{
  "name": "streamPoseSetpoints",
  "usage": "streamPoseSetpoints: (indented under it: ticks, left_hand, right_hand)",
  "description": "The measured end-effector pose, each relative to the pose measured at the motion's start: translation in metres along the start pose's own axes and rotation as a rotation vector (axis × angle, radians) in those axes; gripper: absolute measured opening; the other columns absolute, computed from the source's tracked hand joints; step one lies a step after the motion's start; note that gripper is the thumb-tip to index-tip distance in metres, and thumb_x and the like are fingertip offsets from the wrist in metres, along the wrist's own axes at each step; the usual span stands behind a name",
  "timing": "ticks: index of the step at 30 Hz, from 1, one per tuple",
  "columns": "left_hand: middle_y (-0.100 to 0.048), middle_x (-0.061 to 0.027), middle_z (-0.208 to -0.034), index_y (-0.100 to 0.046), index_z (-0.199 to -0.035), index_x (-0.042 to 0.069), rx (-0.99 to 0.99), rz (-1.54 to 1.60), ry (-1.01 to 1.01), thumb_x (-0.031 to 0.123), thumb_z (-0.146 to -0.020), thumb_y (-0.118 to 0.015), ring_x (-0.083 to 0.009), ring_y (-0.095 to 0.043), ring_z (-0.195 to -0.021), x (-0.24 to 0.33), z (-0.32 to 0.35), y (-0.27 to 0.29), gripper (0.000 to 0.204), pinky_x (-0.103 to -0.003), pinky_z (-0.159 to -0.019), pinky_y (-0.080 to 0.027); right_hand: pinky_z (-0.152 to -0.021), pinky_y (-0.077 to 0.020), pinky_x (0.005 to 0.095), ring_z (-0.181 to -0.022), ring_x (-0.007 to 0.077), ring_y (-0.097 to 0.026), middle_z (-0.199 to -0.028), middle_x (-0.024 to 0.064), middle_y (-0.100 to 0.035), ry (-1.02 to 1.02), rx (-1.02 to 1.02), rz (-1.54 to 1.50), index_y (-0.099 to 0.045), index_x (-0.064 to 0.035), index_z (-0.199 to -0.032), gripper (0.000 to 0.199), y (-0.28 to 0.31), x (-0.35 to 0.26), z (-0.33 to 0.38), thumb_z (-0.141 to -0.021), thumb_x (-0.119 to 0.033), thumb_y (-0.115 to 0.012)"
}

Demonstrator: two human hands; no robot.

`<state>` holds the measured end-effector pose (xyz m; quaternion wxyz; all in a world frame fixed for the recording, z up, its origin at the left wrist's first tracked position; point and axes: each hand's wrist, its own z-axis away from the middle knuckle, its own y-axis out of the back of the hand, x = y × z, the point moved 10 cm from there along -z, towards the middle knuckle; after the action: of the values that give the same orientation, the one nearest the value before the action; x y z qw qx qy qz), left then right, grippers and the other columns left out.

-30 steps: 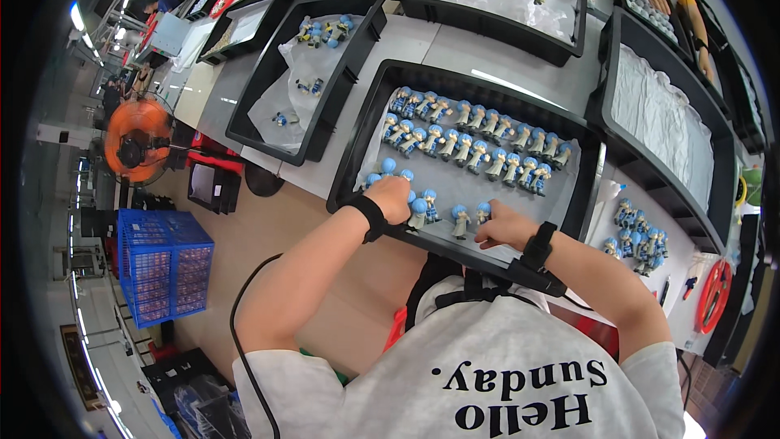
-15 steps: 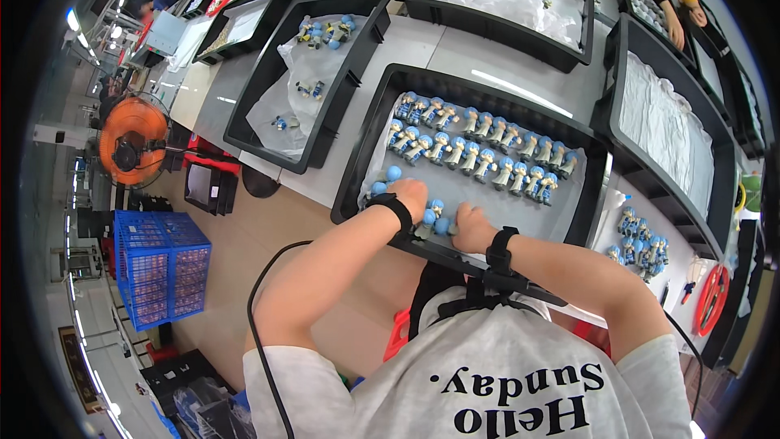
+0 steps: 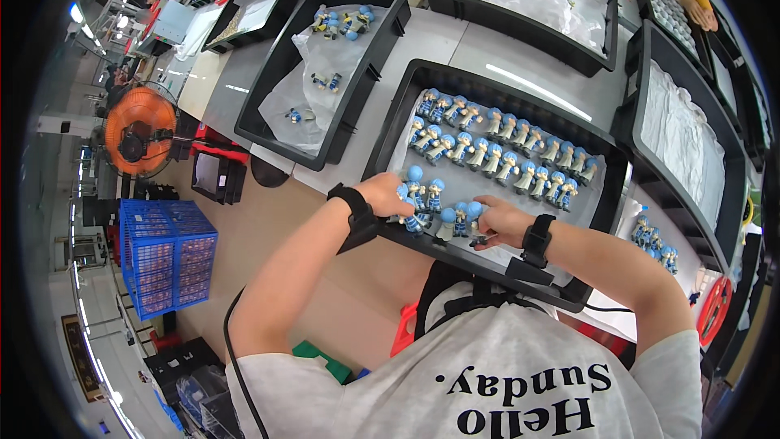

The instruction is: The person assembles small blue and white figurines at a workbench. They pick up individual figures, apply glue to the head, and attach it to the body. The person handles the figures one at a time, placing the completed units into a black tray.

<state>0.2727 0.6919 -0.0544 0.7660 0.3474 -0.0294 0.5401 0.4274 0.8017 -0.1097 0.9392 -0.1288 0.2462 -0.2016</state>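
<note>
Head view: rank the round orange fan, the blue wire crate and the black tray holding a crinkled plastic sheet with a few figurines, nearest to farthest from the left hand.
From the left hand:
1. Black tray holding a crinkled plastic sheet with a few figurines, just up and left on the table.
2. Blue wire crate, lower left on the floor.
3. Round orange fan, far left.
</note>
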Motion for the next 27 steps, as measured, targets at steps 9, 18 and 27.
streamPoseSetpoints:
  ticks: [9, 18, 27]
  left_hand:
    - [-0.062, -0.0186, -0.091, -0.06, -0.098, -0.003, 0.037, 0.229, 0.189, 0.036, -0.064, -0.069, -0.0244, -0.063, -0.076, -0.016, -0.012, -0.025, 0.053, -0.032, -0.072, -0.05]
    - [-0.057, -0.0193, -0.1, -0.046, -0.118, -0.001, 0.205, 0.459, 0.257, 0.026, -0.065, -0.07, -0.025, -0.061, -0.085, -0.015, -0.012, -0.021, 0.064, -0.029, -0.061, -0.052]
    - [-0.035, -0.021, -0.125, -0.015, -0.138, 0.009, 0.067, 0.476, 0.361, 0.018, -0.066, -0.072, -0.0267, -0.051, -0.104, -0.014, -0.025, -0.027, 0.091, -0.037, -0.064, -0.056]
  right_hand:
    - [-0.081, -0.048, 0.0525, -0.093, 0.0289, -0.049, -0.107, 0.0119, -0.044, -0.011, -0.082, 0.028, -0.044, -0.0057, -0.113, 0.043, -0.014, -0.015, -0.019, -0.073, -0.008, -0.058]
    - [-0.082, -0.0466, 0.0554, -0.104, 0.0375, -0.044, -0.127, 0.0186, -0.031, -0.213, -0.077, -0.007, -0.036, -0.0077, -0.128, 0.066, -0.02, -0.009, -0.017, -0.074, -0.032, -0.065]
    - [-0.091, -0.0389, 0.0577, -0.11, 0.0375, -0.041, -0.134, 0.0153, -0.027, -0.16, -0.269, -0.088, -0.022, -0.0196, -0.14, 0.074, -0.034, -0.017, -0.013, -0.073, -0.024, -0.055]
